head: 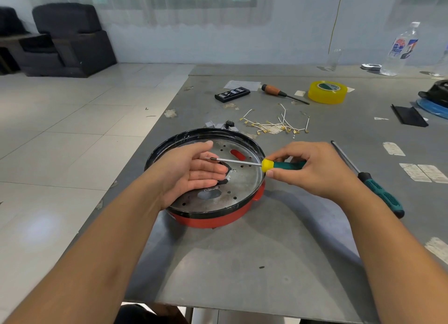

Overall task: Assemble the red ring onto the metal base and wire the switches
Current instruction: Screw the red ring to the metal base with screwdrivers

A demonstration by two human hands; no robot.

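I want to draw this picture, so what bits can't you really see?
All in the head view:
- Middle of the metal base: the left hand covers it.
- Screwdriver tip: too small to tell whether it carries a screw.
- Its handle end: inside the right hand.
- Switches: half hidden behind the base's rim.
- Bottle label: too blurred to read.
- Black and blue object: cut off by the right edge.

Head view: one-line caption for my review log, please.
Right hand holds a screwdriver toward the open left hand over the metal base in the red ring.
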